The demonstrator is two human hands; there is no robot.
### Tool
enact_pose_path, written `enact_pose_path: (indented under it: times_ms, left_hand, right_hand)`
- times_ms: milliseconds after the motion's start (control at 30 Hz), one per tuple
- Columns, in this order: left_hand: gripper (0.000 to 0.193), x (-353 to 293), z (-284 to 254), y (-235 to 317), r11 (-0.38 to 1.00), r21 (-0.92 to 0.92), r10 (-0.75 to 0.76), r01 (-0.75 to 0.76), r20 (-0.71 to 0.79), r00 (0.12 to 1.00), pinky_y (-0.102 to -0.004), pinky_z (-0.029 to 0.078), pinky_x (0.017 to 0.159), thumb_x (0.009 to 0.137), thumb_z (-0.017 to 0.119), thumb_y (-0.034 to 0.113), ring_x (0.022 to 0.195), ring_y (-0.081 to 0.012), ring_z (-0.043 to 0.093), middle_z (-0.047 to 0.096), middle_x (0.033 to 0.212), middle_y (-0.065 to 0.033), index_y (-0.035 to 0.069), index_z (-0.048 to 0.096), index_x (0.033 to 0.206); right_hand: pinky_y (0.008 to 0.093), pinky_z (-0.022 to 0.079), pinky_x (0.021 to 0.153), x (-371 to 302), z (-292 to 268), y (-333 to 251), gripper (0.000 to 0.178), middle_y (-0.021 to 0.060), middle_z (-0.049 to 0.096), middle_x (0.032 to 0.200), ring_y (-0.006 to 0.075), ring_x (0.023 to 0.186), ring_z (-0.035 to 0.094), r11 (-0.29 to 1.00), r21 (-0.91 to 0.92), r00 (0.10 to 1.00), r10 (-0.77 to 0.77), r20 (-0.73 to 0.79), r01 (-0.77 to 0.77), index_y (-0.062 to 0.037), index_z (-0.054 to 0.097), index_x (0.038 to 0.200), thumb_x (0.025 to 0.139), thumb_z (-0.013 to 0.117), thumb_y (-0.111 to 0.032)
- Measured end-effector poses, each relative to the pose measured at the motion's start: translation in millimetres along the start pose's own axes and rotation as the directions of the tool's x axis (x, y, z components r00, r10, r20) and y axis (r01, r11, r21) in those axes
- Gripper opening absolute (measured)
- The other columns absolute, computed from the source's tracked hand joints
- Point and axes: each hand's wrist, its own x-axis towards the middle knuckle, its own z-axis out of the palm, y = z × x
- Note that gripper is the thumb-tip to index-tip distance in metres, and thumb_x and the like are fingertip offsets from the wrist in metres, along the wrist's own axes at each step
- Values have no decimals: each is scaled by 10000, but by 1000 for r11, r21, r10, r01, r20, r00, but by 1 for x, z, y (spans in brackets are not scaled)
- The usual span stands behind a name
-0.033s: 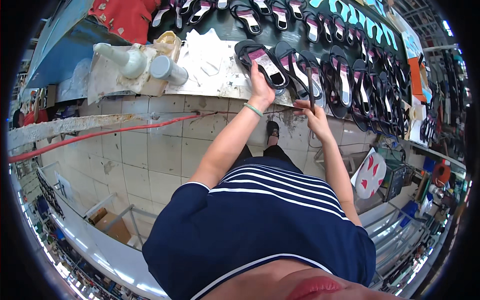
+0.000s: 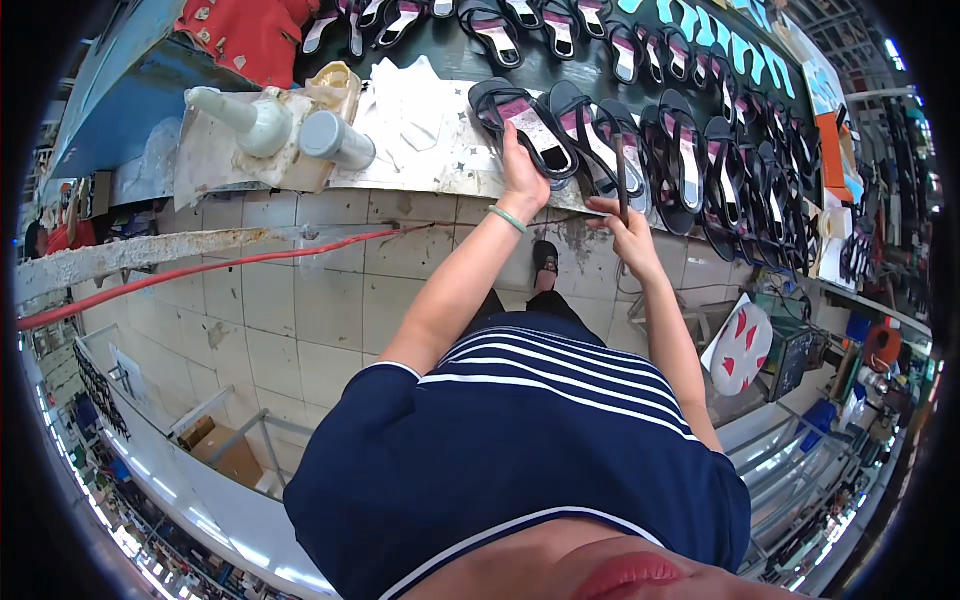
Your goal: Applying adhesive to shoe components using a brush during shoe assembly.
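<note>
My left hand (image 2: 524,178) grips a black sandal (image 2: 530,128) with a pink-and-white insole, fingers under its sole and thumb on the insole. The sandal is tilted over the front edge of the workbench. To its right, my right hand (image 2: 630,238) is closed on a thin dark stick-like tool (image 2: 621,180) that points away from me; its far tip is hard to make out against the sandals. More black strappy sandals (image 2: 685,165) stand close beside the tool along the bench edge.
On the left of the bench are a pale green long-necked bottle (image 2: 245,120), a grey-capped container (image 2: 335,140) and crumpled white paper (image 2: 410,105). Sandal rows (image 2: 560,32) and light-blue pieces (image 2: 720,35) lie farther back. A red hose (image 2: 220,262) runs along a crusted bar at left.
</note>
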Motion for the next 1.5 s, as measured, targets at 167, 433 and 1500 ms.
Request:
enact_pose_path:
  times_ms: [167,433,1500]
  left_hand:
    - [497,3,-13,-11,998,50,-30,29,18,999,-332,435,941,970,387,483,1048,-181,582,607,1163,-41,73,524,1215]
    - [419,20,-50,-37,995,66,71,-68,-44,997,-299,392,959,976,428,401,1081,-146,525,538,1191,-19,72,491,1229]
    - [754,17,-68,105,914,359,-166,187,-90,982,-387,558,744,871,333,711,805,-267,656,645,961,-121,62,546,1191]
  right_hand:
    - [310,480,881,5,4,3,411,145,587,1222,215,990,632,997,35,998,65,2,-65,42,528,1244,857,393,15]
    - [341,488,935,28,15,32,531,179,434,1392,242,1173,534,984,178,999,-31,35,24,37,389,1374,844,363,67]
    - [317,449,923,50,99,-29,613,143,468,1376,223,1104,577,989,-3,935,-139,326,148,7,378,1391,779,387,46]
